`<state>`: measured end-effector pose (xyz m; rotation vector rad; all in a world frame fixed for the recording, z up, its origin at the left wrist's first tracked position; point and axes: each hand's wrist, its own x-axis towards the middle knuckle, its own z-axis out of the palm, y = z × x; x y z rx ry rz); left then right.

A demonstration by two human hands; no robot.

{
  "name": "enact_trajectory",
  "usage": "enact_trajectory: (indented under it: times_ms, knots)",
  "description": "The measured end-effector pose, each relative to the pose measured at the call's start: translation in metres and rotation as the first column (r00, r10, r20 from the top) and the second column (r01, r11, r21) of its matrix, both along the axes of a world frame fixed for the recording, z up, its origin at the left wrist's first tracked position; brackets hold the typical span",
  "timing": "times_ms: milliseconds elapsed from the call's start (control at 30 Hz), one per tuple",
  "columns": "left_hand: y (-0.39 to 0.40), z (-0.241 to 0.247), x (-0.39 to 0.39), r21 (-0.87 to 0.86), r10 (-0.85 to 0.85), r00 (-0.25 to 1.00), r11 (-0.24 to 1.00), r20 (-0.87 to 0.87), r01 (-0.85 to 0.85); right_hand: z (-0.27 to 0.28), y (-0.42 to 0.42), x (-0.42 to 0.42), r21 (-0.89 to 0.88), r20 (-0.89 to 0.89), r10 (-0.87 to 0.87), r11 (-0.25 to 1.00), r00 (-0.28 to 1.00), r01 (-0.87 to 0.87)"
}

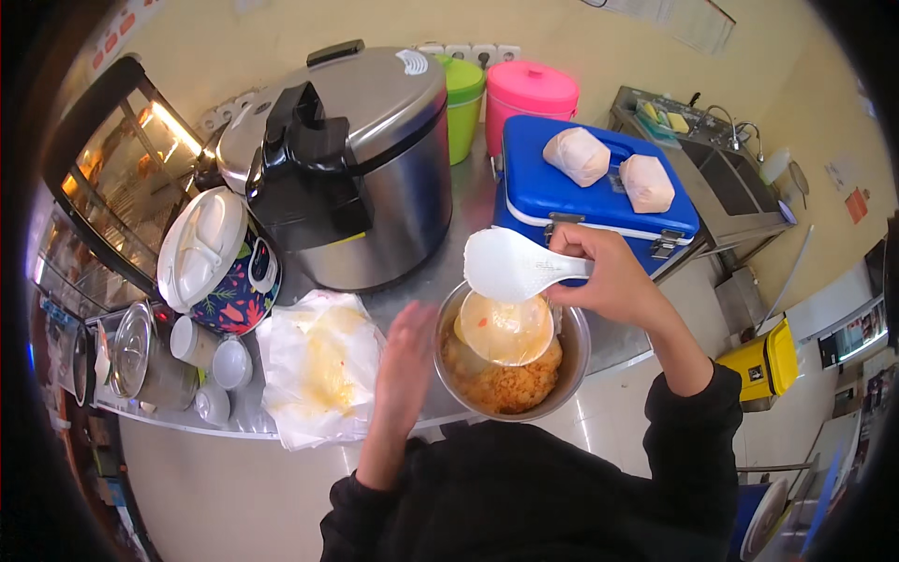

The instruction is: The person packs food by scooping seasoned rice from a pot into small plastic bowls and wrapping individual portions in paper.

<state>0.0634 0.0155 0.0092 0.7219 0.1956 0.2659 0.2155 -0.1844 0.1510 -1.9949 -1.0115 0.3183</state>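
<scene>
My right hand (pixel 604 274) grips the handle of a white plastic rice paddle (pixel 509 267), holding it above a metal pot (pixel 580 372). Inside the pot lies orange-coloured rice (pixel 516 386). A small bowl (pixel 509 334), its surface smeared with grease, sits over the rice, just below the paddle; the paddle covers part of its rim. My left hand (pixel 407 365) is blurred, fingers stretched out and nothing visible in it, between the pot and a stack of white wrapping paper (pixel 319 372). Yellow-orange stains mark the top sheet.
Behind stand a large steel rice cooker (pixel 393 190) and a blue cool box (pixel 520 183) carrying two wrapped paper parcels (pixel 577 156) (pixel 646 184). A small patterned rice cooker (pixel 228 281) is at left, near white cups (pixel 232 364). Pink (pixel 530 95) and green (pixel 463 105) lidded buckets stand by the wall.
</scene>
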Motion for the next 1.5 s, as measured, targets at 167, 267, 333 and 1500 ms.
enact_trajectory:
  times_ms: [167,267,333,1500]
  knots:
    - [-0.031,-0.007,0.041,-0.26,-0.354,0.92,0.884,0.167,0.388,0.023,0.009,-0.014,0.119,-0.165,0.117,0.988,0.979,-0.097]
    - [-0.05,-0.003,0.041,-0.077,-0.41,0.895,0.901,0.178,0.428,0.024,0.009,-0.012,0.125,-0.233,0.168,0.982,0.958,-0.141]
    - [-0.047,-0.008,0.029,0.23,-0.36,0.922,0.918,0.142,0.323,0.016,0.014,-0.004,0.144,-0.329,0.198,0.977,0.923,-0.158]
    - [0.041,-0.054,-0.162,-0.445,0.432,0.901,0.815,0.036,-0.372,-0.214,0.059,0.034,-0.857,0.116,0.147,0.516,0.982,0.024]
